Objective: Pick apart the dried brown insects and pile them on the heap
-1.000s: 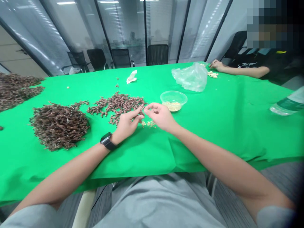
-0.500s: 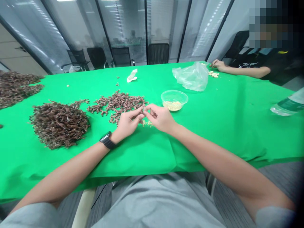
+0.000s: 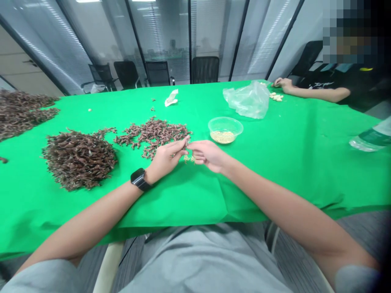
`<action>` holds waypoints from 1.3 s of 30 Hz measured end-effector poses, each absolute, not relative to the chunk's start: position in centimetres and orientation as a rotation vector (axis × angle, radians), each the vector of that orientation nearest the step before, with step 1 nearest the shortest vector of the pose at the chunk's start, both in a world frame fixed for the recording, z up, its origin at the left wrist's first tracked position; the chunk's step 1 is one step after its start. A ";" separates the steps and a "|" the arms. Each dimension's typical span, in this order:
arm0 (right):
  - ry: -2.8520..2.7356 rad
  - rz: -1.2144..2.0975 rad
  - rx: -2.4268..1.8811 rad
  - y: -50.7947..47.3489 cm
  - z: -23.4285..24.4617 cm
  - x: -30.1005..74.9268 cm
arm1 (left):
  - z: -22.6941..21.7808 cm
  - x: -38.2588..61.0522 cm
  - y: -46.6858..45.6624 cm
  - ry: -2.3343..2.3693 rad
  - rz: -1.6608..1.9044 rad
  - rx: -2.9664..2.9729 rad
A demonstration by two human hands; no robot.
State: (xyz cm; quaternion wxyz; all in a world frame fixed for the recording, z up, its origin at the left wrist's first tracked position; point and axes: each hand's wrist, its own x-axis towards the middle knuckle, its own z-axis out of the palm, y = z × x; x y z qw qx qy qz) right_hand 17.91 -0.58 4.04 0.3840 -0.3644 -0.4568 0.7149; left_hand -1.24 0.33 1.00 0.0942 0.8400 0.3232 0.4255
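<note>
My left hand [image 3: 167, 158], with a black watch on its wrist, pinches a small brown knobbly twig-like piece, mostly hidden by the fingertips. The fingers of my right hand [image 3: 209, 154] are closed against the same piece from the other side, thumb and forefinger at its tip. Just below the fingertips, a few small pale yellow bits [image 3: 188, 159] lie on the cloth. Behind my left hand spreads a loose heap of brown twig-like pieces [image 3: 159, 132]. Beyond my right hand stands a clear plastic bowl [image 3: 226, 121] with pale grains [image 3: 223, 136] in its bottom.
Left of my hands is a larger dark brown pile [image 3: 80, 159], with another pile [image 3: 21, 110] at the far left. A crumpled plastic bag [image 3: 249, 99], white paper [image 3: 171, 98] and a bottle [image 3: 372, 136] lie on the green cloth [image 3: 290, 162]. At right sits another person [image 3: 330, 91].
My right hand has turned, its other fingers now curled below the forefinger, and the left fingers have straightened. Both stay at the same place; the view has shifted slightly.
</note>
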 end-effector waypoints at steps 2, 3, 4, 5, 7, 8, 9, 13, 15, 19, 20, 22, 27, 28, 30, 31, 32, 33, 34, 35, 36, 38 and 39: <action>-1.091 2.008 -0.884 -0.3 4.2 18.2 | 1.0 -1.2 0.3 0.928 1.264 2.512; -1.091 2.035 -0.873 -0.2 4.2 18.3 | 1.0 -1.2 0.3 0.935 1.270 2.500; -1.115 2.004 -0.873 -0.2 4.1 18.4 | 1.0 -1.2 0.2 0.958 1.279 2.472; -1.163 1.910 -0.883 -0.2 4.0 18.4 | 1.0 -1.1 0.2 0.991 1.283 2.430; -1.315 1.579 -0.921 -0.3 3.7 18.4 | 1.0 -0.9 0.1 1.053 1.264 2.320; -1.412 1.383 -0.937 -0.4 3.5 18.4 | 1.0 -0.9 0.0 1.070 1.248 2.260; -1.507 1.196 -0.946 -0.4 3.3 18.5 | 1.0 -0.8 -0.1 1.078 1.230 2.202; -1.779 0.749 -0.943 -0.6 2.8 18.6 | 1.3 -0.7 -0.3 1.059 1.195 2.050; -1.859 0.644 -0.954 -0.6 2.6 18.7 | 1.3 -0.8 -0.3 1.043 1.182 2.026; -1.960 0.508 -1.001 -0.5 1.9 19.0 | 1.0 -0.9 -0.3 1.029 1.146 2.003; -1.985 0.482 -1.004 -0.5 1.8 19.0 | 0.9 -1.0 -0.4 1.025 1.131 1.992; -2.040 0.440 -0.997 -0.6 1.5 19.2 | 0.9 -1.0 -0.4 1.013 1.100 1.979; -2.046 0.470 -1.043 -1.2 1.2 18.8 | 0.6 -1.2 -0.7 1.015 1.057 2.037; -2.006 0.506 -1.078 -1.4 1.2 18.6 | 0.5 -1.2 -0.7 1.013 1.058 2.046; -1.896 0.604 -1.157 -1.8 1.2 18.1 | 0.3 -1.3 -0.8 1.005 1.065 2.068; -1.842 0.673 -1.188 -2.0 1.2 17.9 | 0.2 -1.3 -0.8 0.999 1.069 2.087; -1.790 0.740 -1.213 -2.1 1.2 17.7 | 0.1 -1.3 -0.8 0.995 1.071 2.109; -1.738 0.819 -1.226 -2.2 1.2 17.5 | 0.1 -1.4 -0.9 0.990 1.073 2.133; -1.670 0.910 -1.245 -2.3 1.3 17.4 | 0.0 -1.4 -0.9 0.984 1.072 2.155; -1.603 1.015 -1.257 -2.3 1.3 17.3 | 0.0 -1.5 -0.9 0.974 1.069 2.175; -1.539 1.115 -1.268 -2.3 1.4 17.2 | 0.0 -1.6 -0.9 0.961 1.068 2.191; -1.441 1.281 -1.267 -2.1 1.5 17.2 | -0.1 -1.7 -0.9 0.939 1.052 2.211; -1.409 1.351 -1.261 -2.1 1.5 17.3 | -0.1 -1.7 -1.0 0.930 1.041 2.217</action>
